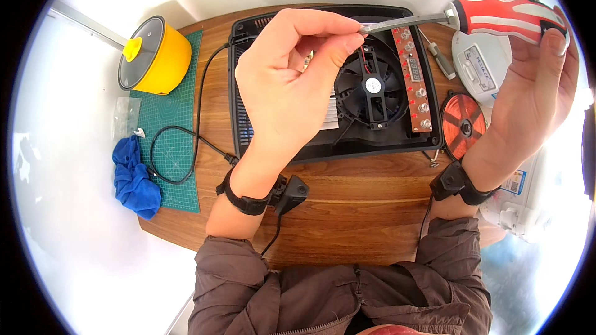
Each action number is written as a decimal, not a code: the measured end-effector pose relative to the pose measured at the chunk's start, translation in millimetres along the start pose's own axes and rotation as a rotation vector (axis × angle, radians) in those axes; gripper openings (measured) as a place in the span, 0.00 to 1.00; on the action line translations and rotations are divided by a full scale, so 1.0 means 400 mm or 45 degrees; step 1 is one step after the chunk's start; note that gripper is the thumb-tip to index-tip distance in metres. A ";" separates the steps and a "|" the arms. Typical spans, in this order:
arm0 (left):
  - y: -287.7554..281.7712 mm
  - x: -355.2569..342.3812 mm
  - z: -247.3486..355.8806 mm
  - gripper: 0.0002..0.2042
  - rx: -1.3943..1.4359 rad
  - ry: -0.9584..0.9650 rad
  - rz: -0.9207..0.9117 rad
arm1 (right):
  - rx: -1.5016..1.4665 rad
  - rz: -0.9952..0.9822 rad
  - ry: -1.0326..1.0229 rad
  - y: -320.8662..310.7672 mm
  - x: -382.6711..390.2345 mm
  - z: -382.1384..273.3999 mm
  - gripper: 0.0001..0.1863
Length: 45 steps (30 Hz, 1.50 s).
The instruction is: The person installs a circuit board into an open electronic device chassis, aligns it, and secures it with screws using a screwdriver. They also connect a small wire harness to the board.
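Note:
My right hand (528, 96) holds a screwdriver by its thick red, white and black handle (506, 18), thumb in front and fingers behind. The metal shaft (413, 22) points left, roughly level, above the open appliance. At its tip, my left hand (282, 84) pinches thumb and forefinger together; whether a small part sits between them is too small to tell. Below both hands lies a black induction cooker base (298, 155) with its inside exposed. It shows a black fan (372, 102) with a white hub, and a circuit board (413, 80) along its right side. My left hand hides part of the interior.
A copper coil (462, 127) and a small grey-handled screwdriver (442, 62) lie right of the base, near a white device (481, 62). On the left, a green cutting mat (180, 161) bears a yellow pot (167, 56), a black cable (197, 121) and a blue cloth (133, 180).

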<state>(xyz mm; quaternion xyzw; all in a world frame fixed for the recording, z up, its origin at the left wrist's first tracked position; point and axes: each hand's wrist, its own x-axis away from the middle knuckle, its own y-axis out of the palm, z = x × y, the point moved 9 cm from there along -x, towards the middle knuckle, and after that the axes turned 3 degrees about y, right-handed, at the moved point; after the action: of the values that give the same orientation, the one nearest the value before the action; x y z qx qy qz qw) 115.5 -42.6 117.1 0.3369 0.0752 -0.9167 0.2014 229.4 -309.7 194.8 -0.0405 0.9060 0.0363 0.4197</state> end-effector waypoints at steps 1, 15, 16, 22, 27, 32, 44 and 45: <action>0.000 0.001 0.002 0.09 0.005 0.030 0.004 | 0.009 0.014 -0.004 0.001 0.001 0.001 0.21; -0.005 0.005 0.030 0.15 -0.330 0.257 0.027 | 0.095 -0.068 -0.087 0.041 0.014 -0.026 0.26; -0.005 0.002 0.030 0.15 -0.380 0.239 0.030 | 0.059 -0.112 -0.080 0.056 0.019 -0.031 0.27; -0.045 -0.017 0.018 0.13 -0.710 0.090 -0.080 | 0.063 -0.244 0.043 0.202 0.092 -0.076 0.30; -0.090 -0.061 -0.001 0.13 -0.962 0.137 -0.377 | -0.116 -0.453 0.211 0.312 0.074 -0.079 0.26; -0.122 -0.139 -0.089 0.10 -0.765 0.017 -0.560 | -0.160 -0.810 0.209 0.449 0.008 -0.043 0.26; -0.061 -0.190 -0.302 0.07 -0.718 -0.024 -0.904 | 0.608 -1.019 0.252 0.567 -0.033 0.071 0.23; -0.054 -0.188 -0.314 0.07 -0.715 0.000 -0.937 | 0.591 -1.035 0.279 0.572 -0.030 0.078 0.24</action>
<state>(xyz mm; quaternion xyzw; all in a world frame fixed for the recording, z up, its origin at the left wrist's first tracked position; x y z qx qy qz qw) 232.2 35.1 70.3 0.2203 0.4352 -0.8713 -0.0537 237.1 -78.8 191.2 -0.3001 0.8399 -0.3385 0.2998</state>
